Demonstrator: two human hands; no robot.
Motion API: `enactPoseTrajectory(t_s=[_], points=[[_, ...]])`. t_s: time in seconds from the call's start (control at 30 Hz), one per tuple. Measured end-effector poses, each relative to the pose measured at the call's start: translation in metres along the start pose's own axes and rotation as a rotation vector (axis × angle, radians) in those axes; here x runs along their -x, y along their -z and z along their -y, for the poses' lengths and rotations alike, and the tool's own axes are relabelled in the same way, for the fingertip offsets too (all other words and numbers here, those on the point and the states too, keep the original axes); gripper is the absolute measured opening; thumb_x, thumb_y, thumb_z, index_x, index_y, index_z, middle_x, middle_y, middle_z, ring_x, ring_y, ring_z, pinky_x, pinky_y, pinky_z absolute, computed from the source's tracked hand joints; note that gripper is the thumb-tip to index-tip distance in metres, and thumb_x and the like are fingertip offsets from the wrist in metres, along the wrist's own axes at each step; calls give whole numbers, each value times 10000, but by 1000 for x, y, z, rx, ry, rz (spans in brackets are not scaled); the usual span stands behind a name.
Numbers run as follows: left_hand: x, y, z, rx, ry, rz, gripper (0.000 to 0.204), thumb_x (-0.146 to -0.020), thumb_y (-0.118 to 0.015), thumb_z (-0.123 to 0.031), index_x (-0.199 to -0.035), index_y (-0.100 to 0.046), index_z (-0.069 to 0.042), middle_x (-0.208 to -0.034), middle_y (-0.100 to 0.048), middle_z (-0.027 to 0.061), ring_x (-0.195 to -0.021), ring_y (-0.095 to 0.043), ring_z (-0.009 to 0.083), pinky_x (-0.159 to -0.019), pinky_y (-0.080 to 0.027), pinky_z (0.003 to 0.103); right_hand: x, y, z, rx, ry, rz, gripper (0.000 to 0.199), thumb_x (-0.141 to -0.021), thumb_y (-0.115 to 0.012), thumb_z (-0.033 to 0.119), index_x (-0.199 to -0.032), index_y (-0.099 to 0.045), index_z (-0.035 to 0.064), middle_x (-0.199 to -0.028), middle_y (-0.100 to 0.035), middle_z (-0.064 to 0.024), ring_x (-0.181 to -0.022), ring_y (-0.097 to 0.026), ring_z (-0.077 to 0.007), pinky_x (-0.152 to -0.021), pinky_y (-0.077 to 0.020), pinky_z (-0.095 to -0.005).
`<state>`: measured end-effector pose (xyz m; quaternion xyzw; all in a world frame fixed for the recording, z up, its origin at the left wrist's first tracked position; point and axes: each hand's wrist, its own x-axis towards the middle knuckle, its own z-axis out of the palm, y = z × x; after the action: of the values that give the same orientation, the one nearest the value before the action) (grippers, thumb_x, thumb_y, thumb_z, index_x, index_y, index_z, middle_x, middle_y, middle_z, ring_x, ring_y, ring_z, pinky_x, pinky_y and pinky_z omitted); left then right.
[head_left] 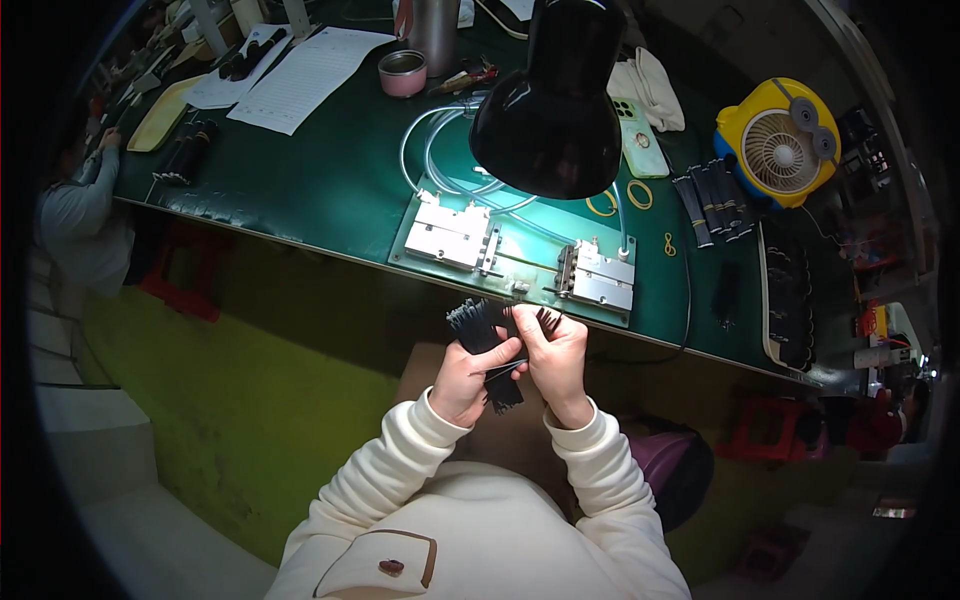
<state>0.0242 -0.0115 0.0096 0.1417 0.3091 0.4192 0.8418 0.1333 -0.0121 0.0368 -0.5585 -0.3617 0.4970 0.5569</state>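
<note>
Just off the table's near edge, my left hand [466, 380] is wrapped round a thick bundle of thin black wire-like strands [478, 325] with pale tips. The thumb lies across the bundle, whose lower end shows beneath the fingers. Close beside it, my right hand [556, 362] is closed, thumb and fingers pinching a smaller fan of the same black strands. Straight ahead on a plate sits a metal fixture with a left silver block [445, 232] and a right silver block [600, 277]. Clear air tubes [428, 145] run to the fixture. Neither hand touches it.
A black lamp [545, 130] hangs over the fixture. To the right are tied black bundles [710, 200], a yellow fan [780, 145], a phone [640, 140] and a tray [785, 300]. Paper sheets [310, 75] and a pink cup [402, 73] lie farther back. Another person's sleeve [85, 205] shows at left.
</note>
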Motion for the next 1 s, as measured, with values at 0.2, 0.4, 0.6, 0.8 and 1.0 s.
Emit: enactPoseTrajectory(t_s=[0.2,0.4,0.6,0.8,1.0], points=[[-2,0,-3,11,1,-19,122,-780,-577,-12,-885,-518,-29,-793,-544,40,-651,-558,151,-567,-459,252,-6,-1,-2,19,-46,-15,209,-842,-532,152,-741,-613,-11,-600,-593,-30,-368,-440,-34,-317,-348,-172],[-12,2,1,62,5,1,113,-785,-568,-13,-886,-517,-25,-788,-541,36,-648,-551,142,-566,-455,256,-14,-1,-1,57,-96,-56,209,-839,-531,154,-752,-614,-17,-593,-588,-32,-356,-428,-37,-315,-337,-174],[-14,3,2,89,35,1,110,-789,-562,-13,-889,-518,-27,-786,-540,32,-647,-543,134,-567,-449,250,-15,-2,-5,45,-116,-83,217,-837,-533,156,-743,-615,-21,-563,-572,-26,-343,-414,-38,-310,-318,-178],[-16,1,1,93,39,31,99,-794,-555,-13,-885,-520,-27,-779,-539,26,-645,-540,131,-568,-446,247,-15,-2,-3,19,-102,-98,219,-831,-545,152,-721,-614,-24,-533,-553,-19,-337,-408,-40,-308,-307,-181],[-19,3,3,148,53,49,75,-796,-550,-14,-862,-521,-33,-772,-544,35,-631,-544,134,-567,-450,250,-15,0,-9,-22,-82,-91,198,-826,-556,136,-724,-616,-24,-543,-558,-20,-347,-411,-34,-311,-303,-177]])
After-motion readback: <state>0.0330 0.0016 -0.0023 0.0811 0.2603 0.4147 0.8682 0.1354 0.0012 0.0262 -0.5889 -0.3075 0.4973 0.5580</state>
